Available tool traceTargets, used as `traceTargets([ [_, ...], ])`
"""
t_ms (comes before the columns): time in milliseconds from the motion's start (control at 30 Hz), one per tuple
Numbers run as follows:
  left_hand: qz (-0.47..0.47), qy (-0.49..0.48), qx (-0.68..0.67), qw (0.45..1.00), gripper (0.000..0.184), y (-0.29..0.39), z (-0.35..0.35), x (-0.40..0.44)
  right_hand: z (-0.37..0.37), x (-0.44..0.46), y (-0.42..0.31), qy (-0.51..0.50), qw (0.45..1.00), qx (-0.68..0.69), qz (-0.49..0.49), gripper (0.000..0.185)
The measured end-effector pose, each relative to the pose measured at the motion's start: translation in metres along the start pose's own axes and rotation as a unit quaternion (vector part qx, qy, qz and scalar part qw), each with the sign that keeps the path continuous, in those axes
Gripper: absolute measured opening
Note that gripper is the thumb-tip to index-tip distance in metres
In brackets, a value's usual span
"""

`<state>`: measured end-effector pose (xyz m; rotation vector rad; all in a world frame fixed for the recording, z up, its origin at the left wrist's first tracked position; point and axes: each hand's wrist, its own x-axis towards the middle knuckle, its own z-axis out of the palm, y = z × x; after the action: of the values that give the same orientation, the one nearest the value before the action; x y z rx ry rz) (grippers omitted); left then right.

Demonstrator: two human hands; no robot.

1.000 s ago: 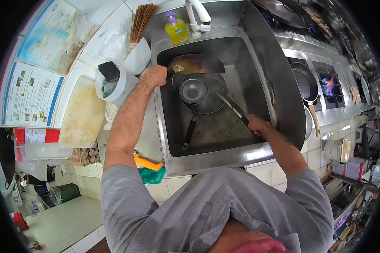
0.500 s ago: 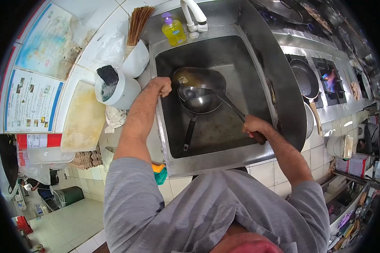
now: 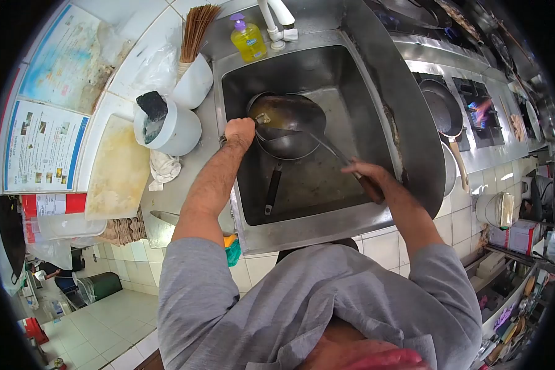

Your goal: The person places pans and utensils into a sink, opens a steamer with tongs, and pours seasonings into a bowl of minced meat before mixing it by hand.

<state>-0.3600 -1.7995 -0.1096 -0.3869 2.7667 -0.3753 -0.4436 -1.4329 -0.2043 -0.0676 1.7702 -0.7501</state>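
Note:
A dark wok [image 3: 305, 111] with a long handle sits tilted in the steel sink [image 3: 357, 206]. My right hand [image 3: 365, 169] holds its handle near the brown grip, with the fingers partly extended. My left hand [image 3: 240, 131] is closed in a fist at the wok's left rim; whatever lies inside the fist is hidden. Just beyond its knuckles a small pale piece [image 3: 263, 118] shows against the wok's inner wall. Below the wok lies a steel pan [image 3: 290, 148], partly covered, its black handle [image 3: 273, 192] pointing toward me.
A white faucet [image 3: 280, 28] and a yellow soap bottle [image 3: 248, 42] stand behind the sink. On the left are a white bucket [image 3: 179, 132] with a dark scrubber and a stick brush [image 3: 197, 37]. At right, a burner flame [image 3: 478, 114] burns beside a frying pan [image 3: 443, 108].
My left hand has moved from the sink's left edge inward to the wok's rim. My right hand's fingers have loosened somewhat on the handle. The whole view has shifted slightly.

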Motion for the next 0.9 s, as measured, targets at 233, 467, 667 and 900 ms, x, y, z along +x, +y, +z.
traceTargets([
  [233, -0.038, -0.091, -0.019, 0.995, 0.020, -0.002, -0.032, 0.008, -0.001, -0.041, -0.037, -0.019, 0.993, 0.093, 0.068, 0.051],
  [467, -0.045, -0.339, -0.110, 0.933, 0.017, -0.017, -0.031, 0.025, 0.037, -0.074, -0.073, -0.095, 0.933, 0.347, 0.007, 0.011],
  [667, -0.106, -0.471, -0.437, 0.759, 0.025, -0.018, 0.023, 0.012, 0.015, -0.090, -0.086, -0.077, 0.923, 0.378, -0.003, 0.009],
  [900, -0.218, -0.413, -0.668, 0.579, 0.023, 0.041, 0.044, -0.053, 0.012, -0.097, -0.089, -0.052, 0.945, 0.322, -0.010, 0.009],
])
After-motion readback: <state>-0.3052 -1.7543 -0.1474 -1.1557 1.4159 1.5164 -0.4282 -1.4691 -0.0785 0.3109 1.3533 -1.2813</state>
